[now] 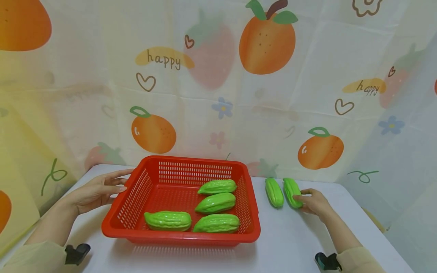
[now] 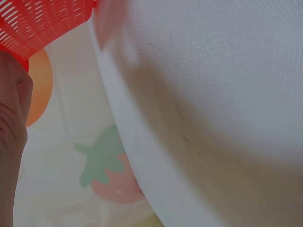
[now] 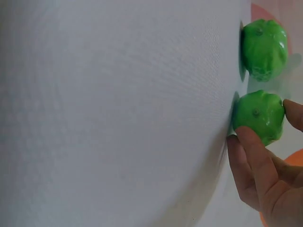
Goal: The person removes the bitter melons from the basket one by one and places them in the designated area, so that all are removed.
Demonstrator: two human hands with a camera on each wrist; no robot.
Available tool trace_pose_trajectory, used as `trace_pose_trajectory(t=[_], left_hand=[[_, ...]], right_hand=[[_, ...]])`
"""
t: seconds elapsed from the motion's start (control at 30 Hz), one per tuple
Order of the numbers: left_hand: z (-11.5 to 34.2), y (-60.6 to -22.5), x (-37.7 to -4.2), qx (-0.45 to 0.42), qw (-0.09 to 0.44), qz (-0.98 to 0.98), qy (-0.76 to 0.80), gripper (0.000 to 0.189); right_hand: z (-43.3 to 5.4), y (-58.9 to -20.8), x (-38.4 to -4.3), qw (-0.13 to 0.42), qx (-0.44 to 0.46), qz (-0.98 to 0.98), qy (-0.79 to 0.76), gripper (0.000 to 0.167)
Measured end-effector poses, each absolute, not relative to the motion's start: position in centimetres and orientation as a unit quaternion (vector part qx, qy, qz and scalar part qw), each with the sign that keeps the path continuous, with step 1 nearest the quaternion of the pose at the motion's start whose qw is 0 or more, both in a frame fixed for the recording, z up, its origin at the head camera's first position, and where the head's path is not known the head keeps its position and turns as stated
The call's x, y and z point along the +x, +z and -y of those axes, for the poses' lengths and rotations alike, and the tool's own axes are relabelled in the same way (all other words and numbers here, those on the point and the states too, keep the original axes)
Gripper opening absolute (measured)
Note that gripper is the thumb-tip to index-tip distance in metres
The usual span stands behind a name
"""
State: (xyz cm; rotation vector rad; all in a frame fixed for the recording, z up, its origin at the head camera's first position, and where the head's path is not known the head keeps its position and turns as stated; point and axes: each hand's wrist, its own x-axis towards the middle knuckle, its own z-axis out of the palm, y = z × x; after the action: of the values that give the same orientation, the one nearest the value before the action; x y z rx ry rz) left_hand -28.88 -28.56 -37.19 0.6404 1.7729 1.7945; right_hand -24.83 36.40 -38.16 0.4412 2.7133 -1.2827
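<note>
A red plastic basket (image 1: 184, 236) stands on the white table with several green bitter gourds (image 1: 216, 223) inside, most along its right side and one at front left. My left hand (image 1: 97, 191) touches the basket's left rim with fingers extended; in the left wrist view the hand (image 2: 12, 99) is partly cut off and its fingertips are hidden. Right of the basket, two more bitter gourds lie side by side on the table. My right hand (image 1: 315, 203) pinches the right-hand bitter gourd (image 3: 258, 113) between thumb and fingers. Its neighbour (image 1: 274, 192) lies untouched to the left.
The white table (image 1: 283, 242) ends at the back against a hanging cloth (image 1: 218, 129) printed with fruit, hearts and flowers. Slatted holes run along the basket's walls. Table surface shows in front of the basket and to its right.
</note>
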Motion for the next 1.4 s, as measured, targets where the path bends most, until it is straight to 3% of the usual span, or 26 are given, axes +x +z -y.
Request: trace_pose_trajectory(t=[1.4], left_hand=[[28.56, -37.2, -28.8, 0.257, 0.274, -0.633, 0.677, 0.052]], right_hand=[[-36.74, -37.82, -24.43, 0.049, 0.133, -0.906, -0.399, 0.069]])
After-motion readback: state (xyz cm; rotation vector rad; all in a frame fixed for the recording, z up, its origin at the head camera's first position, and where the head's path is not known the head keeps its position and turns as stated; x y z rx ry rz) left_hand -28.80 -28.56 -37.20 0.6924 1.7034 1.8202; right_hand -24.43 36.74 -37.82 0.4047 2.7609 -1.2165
